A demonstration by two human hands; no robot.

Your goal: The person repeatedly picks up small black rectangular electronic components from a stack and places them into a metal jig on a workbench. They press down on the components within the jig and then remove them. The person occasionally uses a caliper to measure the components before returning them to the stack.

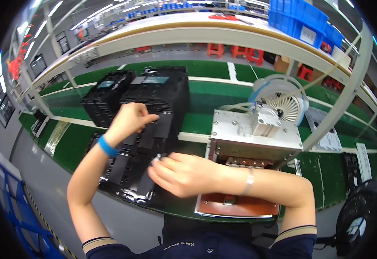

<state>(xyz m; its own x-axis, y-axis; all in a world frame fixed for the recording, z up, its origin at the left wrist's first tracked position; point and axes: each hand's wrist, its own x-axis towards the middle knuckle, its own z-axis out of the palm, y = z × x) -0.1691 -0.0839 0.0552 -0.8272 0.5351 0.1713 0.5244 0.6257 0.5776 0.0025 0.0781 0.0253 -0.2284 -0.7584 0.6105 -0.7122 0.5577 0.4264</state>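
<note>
A black moulded tray (139, 196) with shiny plastic edges lies in front of me, with several flat black rectangular pieces (118, 169) in it. My left hand (130, 121), with a blue band on its wrist, is closed over the far part of the tray. Its fingertips are beside the upper corner of a black rectangular plate (163, 126); what they pinch, if anything, is hidden. Lower and to the right, my right hand (180, 175) is curled with its fingers together over the tray's right side. A small bright spot shows at its fingertips, too blurred to name.
Stacks of black trays (156, 90) rise behind the tray. On the right stands a metal press fixture (257, 136) with a brown base, a white fan (283, 105) behind it. A slanting post (339, 108), blue bins (298, 21) and a black fan (356, 224) stand farther around.
</note>
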